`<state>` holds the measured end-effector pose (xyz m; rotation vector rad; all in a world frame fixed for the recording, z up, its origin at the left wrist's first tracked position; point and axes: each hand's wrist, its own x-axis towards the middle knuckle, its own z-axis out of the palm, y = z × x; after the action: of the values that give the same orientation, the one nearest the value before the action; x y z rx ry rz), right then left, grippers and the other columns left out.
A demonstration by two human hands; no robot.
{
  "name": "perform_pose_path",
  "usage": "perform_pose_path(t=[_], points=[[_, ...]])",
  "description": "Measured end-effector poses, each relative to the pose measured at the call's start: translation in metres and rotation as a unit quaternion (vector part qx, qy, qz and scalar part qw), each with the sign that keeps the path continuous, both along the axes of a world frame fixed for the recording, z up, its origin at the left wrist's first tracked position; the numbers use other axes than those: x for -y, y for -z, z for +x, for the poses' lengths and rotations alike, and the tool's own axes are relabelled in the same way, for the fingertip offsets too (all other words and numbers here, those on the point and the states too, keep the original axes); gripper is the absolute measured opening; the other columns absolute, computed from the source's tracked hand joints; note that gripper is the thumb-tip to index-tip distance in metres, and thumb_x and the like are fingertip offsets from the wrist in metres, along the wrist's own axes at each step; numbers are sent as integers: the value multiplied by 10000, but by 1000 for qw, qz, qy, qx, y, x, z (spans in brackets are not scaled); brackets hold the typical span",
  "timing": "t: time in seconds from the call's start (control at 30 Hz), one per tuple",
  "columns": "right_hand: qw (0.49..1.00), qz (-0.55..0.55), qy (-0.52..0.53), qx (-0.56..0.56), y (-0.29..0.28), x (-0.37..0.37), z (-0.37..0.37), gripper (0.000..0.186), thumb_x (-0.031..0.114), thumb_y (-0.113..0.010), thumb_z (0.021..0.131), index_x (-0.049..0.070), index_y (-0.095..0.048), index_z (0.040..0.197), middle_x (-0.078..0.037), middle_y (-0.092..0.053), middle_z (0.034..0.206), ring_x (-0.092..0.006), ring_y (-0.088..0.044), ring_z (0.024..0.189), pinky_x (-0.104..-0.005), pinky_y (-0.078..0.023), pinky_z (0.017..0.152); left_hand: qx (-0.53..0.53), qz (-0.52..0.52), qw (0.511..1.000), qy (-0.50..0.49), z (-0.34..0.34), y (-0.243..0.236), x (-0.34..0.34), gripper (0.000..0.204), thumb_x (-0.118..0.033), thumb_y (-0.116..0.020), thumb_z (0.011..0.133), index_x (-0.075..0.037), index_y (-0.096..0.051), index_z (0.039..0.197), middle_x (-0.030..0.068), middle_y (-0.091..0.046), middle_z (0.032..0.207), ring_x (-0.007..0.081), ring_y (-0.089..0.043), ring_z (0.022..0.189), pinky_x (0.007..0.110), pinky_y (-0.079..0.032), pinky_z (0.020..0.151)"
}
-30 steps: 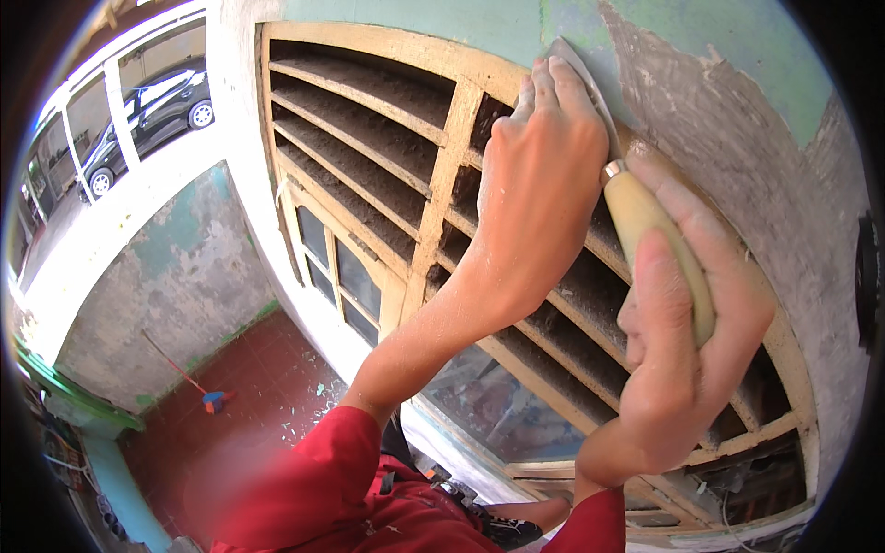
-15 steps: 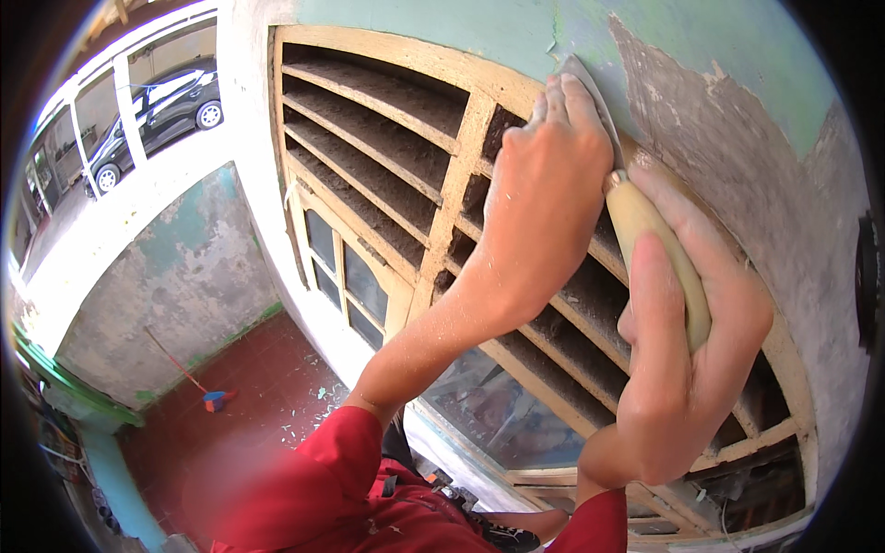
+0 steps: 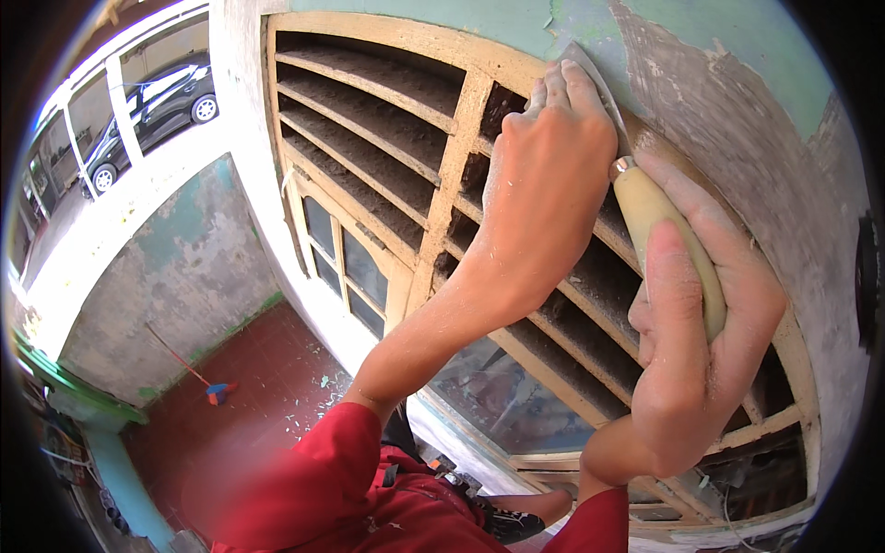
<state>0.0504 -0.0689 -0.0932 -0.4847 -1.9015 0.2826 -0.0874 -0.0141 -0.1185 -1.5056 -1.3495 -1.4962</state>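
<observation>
A scraper [image 3: 660, 205] with a cream wooden handle and a flat metal blade lies against the wall at the upper corner of the window frame. My right hand [image 3: 705, 350] is wrapped around its handle, thumb laid along the near side. The fingers of my left hand [image 3: 551, 189] are bent and pressed together on the blade; where the left thumb sits is hidden. Pale dust coats the fingers of both hands. Green paint [image 3: 765, 88] covers the wall around the blade, next to a bare grey patch [image 3: 682, 101] with a ragged edge.
Below my hands is a wooden window frame [image 3: 452, 194] with dusty slats and glass panes. Paint flakes [image 3: 323, 392] litter the red tiled floor [image 3: 175, 452], where a broom [image 3: 218, 394] leans on a low wall [image 3: 184, 267]. Outside stands a dark car [image 3: 152, 115].
The scraper and my right hand have shifted slightly to the right, the handle end a little lower. My left hand stays on the blade. The view has tilted slightly.
</observation>
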Motion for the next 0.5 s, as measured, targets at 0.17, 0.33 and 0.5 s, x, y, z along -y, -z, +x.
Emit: perform_pose_path(t=[0.17, 0.33, 0.5], points=[[999, -34, 3, -41, 3, 0, -8, 192, 84, -587, 928, 26, -602, 1110, -94, -696, 1146, -21, -400, 617, -172, -332, 539, 14, -3, 1000, 17, -1, -3, 6, 276, -94, -576, 818, 71, -509, 1030, 210, -596, 857, 432, -524, 860, 505, -378, 782], [999, 11, -41, -24, 2, -7, -1, 200, 72, -588, 929, 7, -585, 1118, -108, -699, 1144, -6, -403, 592, -148, -305, 514, 17, -35, 999, -10, -2, -7, 5, 191, -37, -574, 798, 52, -513, 956, 204, -605, 833, 428, -542, 852, 500, -385, 757], [998, -31, -28, -53, 3, -5, -1, 203, 77, -577, 940, 4, -575, 1129, -120, -696, 1155, 5, -395, 567, -138, -281, 493, 9, -18, 1000, -21, 4, -5, 7, 161, 4, -573, 777, 36, -514, 923, 195, -606, 798, 418, -552, 838, 493, -393, 734]])
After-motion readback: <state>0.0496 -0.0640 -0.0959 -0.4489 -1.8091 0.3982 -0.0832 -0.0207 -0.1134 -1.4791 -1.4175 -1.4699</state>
